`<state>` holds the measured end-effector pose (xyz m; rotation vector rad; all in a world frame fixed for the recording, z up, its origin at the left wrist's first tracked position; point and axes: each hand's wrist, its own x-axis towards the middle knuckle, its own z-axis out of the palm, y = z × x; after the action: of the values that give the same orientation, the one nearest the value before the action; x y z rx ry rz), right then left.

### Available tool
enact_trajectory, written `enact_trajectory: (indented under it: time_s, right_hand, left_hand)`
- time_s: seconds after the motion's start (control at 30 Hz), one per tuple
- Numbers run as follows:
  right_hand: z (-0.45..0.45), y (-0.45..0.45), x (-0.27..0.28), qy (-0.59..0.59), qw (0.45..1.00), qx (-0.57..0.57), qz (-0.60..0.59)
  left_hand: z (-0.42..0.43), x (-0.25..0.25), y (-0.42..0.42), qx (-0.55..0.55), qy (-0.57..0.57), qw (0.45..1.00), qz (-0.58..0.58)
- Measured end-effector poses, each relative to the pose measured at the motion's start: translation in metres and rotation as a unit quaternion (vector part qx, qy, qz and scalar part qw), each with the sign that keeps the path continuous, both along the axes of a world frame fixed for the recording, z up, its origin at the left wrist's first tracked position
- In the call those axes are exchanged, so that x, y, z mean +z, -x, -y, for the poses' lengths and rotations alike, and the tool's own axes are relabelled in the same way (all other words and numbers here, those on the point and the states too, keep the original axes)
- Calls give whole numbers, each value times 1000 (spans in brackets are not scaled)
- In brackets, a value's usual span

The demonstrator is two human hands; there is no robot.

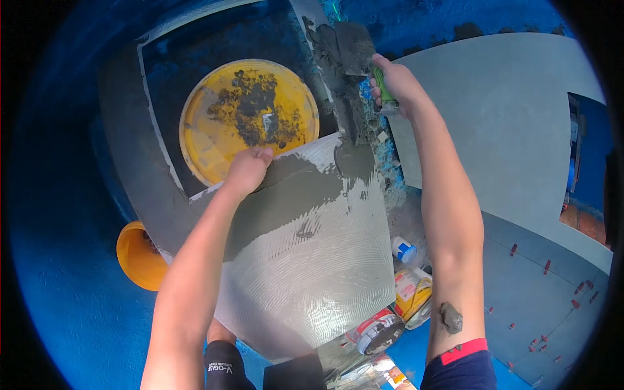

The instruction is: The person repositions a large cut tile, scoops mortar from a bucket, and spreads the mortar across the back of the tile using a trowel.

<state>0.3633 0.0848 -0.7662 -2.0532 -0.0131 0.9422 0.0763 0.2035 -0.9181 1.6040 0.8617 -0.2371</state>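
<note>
My right hand [395, 86] is wrapped round the green handle of a trowel [354, 51], whose blade is coated in dark grey mortar. The blade lies over a narrow, mortar-covered strip of the tile at the top. My left hand [249, 170] is closed at the upper edge of the large grey tile [312, 279]; the fingers curl out of sight behind it. Wet mortar [286, 192] covers the upper part of this tile's ridged face, and a thicker lump sits near its top right corner.
Beyond the tile's edge lies a yellow round lid or tub [214, 143] spattered with mortar. An orange bucket [138, 257] stands at left. Several containers, including a red-and-white bucket [377, 330], are at lower right. Grey tiled floor [507, 130] with red spacers [547, 267] extends right.
</note>
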Motion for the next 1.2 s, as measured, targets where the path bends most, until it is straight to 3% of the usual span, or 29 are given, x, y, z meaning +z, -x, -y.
enact_trajectory:
  time_s: [0.23,0.37,0.43,0.63,0.87,1.07,1.2]
  right_hand:
    - [33,-14,-34,118,990,70,18]
    - [74,-10,-37,110,993,31,-33]
    - [89,-5,-35,187,977,75,67]
    - [108,43,1,136,985,36,96]
    - [115,56,-17,130,990,31,55]
    - [170,54,-44,267,952,115,96]
    - [170,61,-36,234,966,22,111]
  left_hand:
    - [-1,-1,1,-4,17,1000,-1]
    - [-2,6,-1,-13,36,999,-11]
    - [-1,0,1,-4,39,999,-4]
    - [-5,3,-1,-14,57,998,-25]
    - [-2,-6,1,-15,25,1000,-3]
    - [-4,11,-1,-29,31,999,-25]
    - [-4,12,0,-6,66,997,-26]
